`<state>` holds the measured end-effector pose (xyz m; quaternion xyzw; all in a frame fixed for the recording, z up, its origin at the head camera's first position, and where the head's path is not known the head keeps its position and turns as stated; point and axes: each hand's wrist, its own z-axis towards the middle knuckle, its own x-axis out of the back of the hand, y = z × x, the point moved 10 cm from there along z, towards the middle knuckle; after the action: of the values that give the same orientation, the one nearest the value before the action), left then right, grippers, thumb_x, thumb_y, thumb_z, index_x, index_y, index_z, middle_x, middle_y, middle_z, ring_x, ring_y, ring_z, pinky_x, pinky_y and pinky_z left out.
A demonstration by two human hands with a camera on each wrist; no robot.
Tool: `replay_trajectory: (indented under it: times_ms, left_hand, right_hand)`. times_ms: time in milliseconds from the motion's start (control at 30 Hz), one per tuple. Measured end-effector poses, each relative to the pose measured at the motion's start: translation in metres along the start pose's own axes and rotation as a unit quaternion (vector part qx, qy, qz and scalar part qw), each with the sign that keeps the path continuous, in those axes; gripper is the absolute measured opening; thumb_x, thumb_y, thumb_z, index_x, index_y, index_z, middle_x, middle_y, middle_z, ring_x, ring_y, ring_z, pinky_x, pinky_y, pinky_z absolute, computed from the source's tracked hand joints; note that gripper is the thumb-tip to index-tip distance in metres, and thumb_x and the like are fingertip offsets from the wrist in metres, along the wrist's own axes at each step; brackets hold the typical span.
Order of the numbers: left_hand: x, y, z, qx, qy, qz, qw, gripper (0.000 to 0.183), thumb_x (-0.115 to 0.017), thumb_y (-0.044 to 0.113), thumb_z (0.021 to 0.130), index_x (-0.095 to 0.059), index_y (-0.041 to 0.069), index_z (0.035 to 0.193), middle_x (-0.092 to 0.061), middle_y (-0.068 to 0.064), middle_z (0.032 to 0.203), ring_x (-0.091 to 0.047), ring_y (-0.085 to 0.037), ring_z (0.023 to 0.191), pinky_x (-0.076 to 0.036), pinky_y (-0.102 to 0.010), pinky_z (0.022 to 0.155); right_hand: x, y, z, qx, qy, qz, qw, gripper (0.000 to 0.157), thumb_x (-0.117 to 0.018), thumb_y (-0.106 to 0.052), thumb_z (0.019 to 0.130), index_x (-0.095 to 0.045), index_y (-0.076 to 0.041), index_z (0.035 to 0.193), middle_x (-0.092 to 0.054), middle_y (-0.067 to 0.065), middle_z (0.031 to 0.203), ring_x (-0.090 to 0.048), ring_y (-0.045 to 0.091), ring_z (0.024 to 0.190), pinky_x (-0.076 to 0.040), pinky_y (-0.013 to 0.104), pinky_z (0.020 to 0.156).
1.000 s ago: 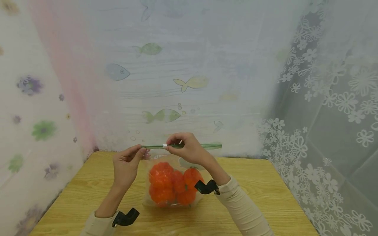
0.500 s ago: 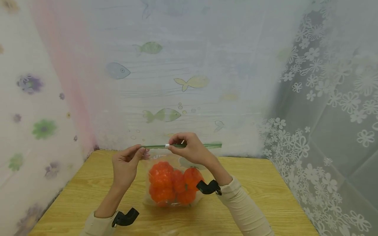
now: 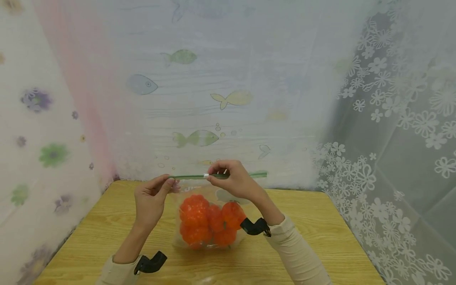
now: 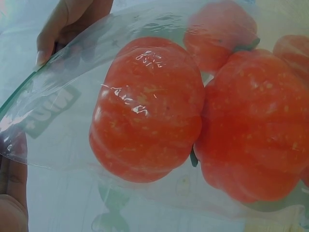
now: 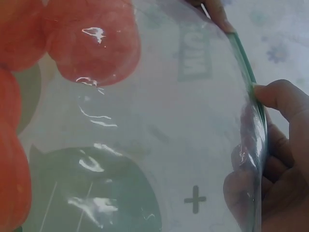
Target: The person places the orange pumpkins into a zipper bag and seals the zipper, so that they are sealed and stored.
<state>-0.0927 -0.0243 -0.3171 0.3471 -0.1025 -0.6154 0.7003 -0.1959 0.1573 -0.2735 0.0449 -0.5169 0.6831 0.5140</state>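
Note:
A clear slider bag (image 3: 178,233) stands upright on the table, printed in pale green and white. Inside are several ribbed, orange-red, pumpkin-like pieces (image 3: 194,215), some with green stems. The left end of the bag's green top strip (image 3: 189,177) is pinched between thumb and forefinger of my left hand (image 3: 151,202). My right hand (image 3: 231,180) pinches the small white slider (image 3: 206,175) on that strip. In the right wrist view, the right thumb (image 5: 280,94) presses the green edge and the other fingers lie behind the clear film. Beyond the right hand, the strip's halves look slightly apart.
The wood-grain table (image 3: 303,237) runs to a back wall sheet (image 3: 285,59) printed with fish. A flowered sheet (image 3: 32,130) hangs at the left, a white-flowered grey one (image 3: 402,158) at the right. Black curved camera mounts (image 3: 151,262) sit on both wrists.
My right hand and the white slider have moved a little to the right along the green strip. My left hand has stayed nearly in place, and the bag has barely shifted.

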Motion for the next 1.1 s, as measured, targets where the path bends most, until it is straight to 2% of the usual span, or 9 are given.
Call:
replay_trajectory:
  times_ms: [133, 467, 600, 700, 867, 1100]
  left_hand:
    - [-0.006, 0.009, -0.005, -0.009, -0.004, -0.005, 0.9999, 0.016, -0.057, -0.018, 0.095, -0.068, -0.022, 0.106, -0.078, -0.004, 0.088, -0.075, -0.010, 0.074, -0.062, -0.024, 0.070]
    - [-0.006, 0.012, -0.005, -0.010, -0.007, -0.016, 0.9998, 0.016, -0.056, -0.018, 0.095, -0.068, -0.022, 0.105, -0.078, -0.004, 0.088, -0.075, -0.011, 0.075, -0.062, -0.025, 0.070]
    - [-0.005, 0.012, -0.006, -0.012, -0.008, -0.012, 0.9998, 0.018, -0.056, -0.018, 0.095, -0.072, -0.015, 0.104, -0.078, -0.004, 0.088, -0.075, -0.010, 0.075, -0.062, -0.025, 0.070]
    - [0.000, 0.005, 0.000, -0.014, -0.014, -0.018, 0.9996, 0.020, -0.056, -0.018, 0.095, -0.073, -0.013, 0.104, -0.078, -0.004, 0.088, -0.075, -0.011, 0.075, -0.062, -0.025, 0.070]
    - [0.008, -0.006, 0.009, -0.014, -0.021, -0.030, 0.9992, 0.017, -0.056, -0.019, 0.095, -0.070, -0.019, 0.104, -0.078, -0.005, 0.088, -0.075, -0.011, 0.074, -0.062, -0.025, 0.071]
    - [0.020, -0.022, 0.021, -0.015, -0.031, -0.047, 0.9983, 0.017, -0.056, -0.020, 0.094, -0.069, -0.020, 0.104, -0.078, -0.006, 0.089, -0.075, -0.011, 0.075, -0.062, -0.025, 0.071]
  right_hand:
    - [0.004, -0.003, -0.007, 0.000, 0.000, 0.004, 1.000, 0.003, -0.074, -0.012, 0.095, -0.073, -0.009, 0.096, -0.068, 0.003, 0.088, -0.057, 0.017, 0.075, -0.050, 0.022, 0.061]
    - [0.009, -0.003, -0.013, 0.000, 0.014, -0.003, 1.000, 0.004, -0.074, -0.011, 0.094, -0.073, -0.008, 0.096, -0.069, 0.003, 0.089, -0.060, 0.015, 0.075, -0.052, 0.023, 0.061]
    - [0.012, -0.003, -0.017, 0.003, 0.018, -0.006, 1.000, 0.004, -0.074, -0.011, 0.094, -0.073, -0.008, 0.097, -0.069, 0.003, 0.089, -0.059, 0.016, 0.075, -0.051, 0.023, 0.060]
    - [0.012, 0.003, -0.014, -0.002, 0.027, -0.013, 1.000, 0.003, -0.074, -0.010, 0.094, -0.073, -0.009, 0.097, -0.070, 0.002, 0.089, -0.059, 0.015, 0.076, -0.050, 0.023, 0.060]
    - [0.012, 0.011, -0.010, -0.012, 0.035, -0.020, 0.999, 0.004, -0.074, -0.011, 0.094, -0.074, -0.010, 0.098, -0.069, 0.002, 0.090, -0.058, 0.017, 0.076, -0.050, 0.023, 0.060]
    - [0.013, 0.018, -0.004, -0.028, 0.046, -0.038, 0.998, 0.004, -0.073, -0.013, 0.095, -0.073, -0.011, 0.099, -0.069, 0.001, 0.093, -0.059, 0.017, 0.077, -0.051, 0.023, 0.062]
